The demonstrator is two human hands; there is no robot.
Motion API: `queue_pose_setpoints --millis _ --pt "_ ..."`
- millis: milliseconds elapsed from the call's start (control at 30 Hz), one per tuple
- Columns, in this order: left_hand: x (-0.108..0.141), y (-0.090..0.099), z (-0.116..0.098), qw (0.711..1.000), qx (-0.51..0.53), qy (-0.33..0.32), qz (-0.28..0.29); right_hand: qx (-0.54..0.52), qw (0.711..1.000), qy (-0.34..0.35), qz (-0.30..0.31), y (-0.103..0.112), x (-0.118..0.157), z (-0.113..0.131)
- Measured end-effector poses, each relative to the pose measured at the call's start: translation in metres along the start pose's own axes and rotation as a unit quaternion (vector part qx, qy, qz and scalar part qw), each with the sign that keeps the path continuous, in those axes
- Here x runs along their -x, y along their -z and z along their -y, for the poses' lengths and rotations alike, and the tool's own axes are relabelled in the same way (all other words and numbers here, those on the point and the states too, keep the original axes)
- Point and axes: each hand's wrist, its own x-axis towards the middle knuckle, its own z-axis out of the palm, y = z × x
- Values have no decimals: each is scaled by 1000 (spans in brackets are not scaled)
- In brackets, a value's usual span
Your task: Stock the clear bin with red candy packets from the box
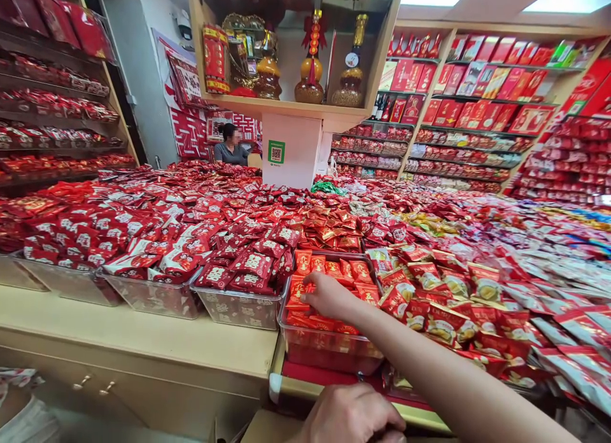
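Note:
My right hand (331,296) reaches in from the right over a clear plastic bin (329,341) of small red packets with gold lettering. Its fingertips are pinched at a red packet (296,290) on the bin's left side. Below, at the bottom edge of the view, my left hand (351,414) is curled with its knuckles up. Whatever may be under its fingers is hidden. A bin of dark red packets with white characters (252,265) stands just left of the bin under my right hand.
More clear bins (147,296) line the cream counter (191,338) to the left. Gold-and-red packets (442,322) lie heaped on the right. A pillar (291,147) carries a display shelf (286,105) with bottles. A person (231,151) is at the back.

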Motion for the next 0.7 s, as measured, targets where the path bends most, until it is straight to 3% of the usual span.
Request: queue_pose_setpoints --millis 333,600,700 --pt "-1 1 -1 1000 -17 10 24 101 993 58 -13 9 2 5" --pt "-2 10 -18 998 -5 51 26 104 992 61 -43 13 10 2" --pt "-3 13 -21 998 -6 56 40 96 991 76 -62 23 27 0"
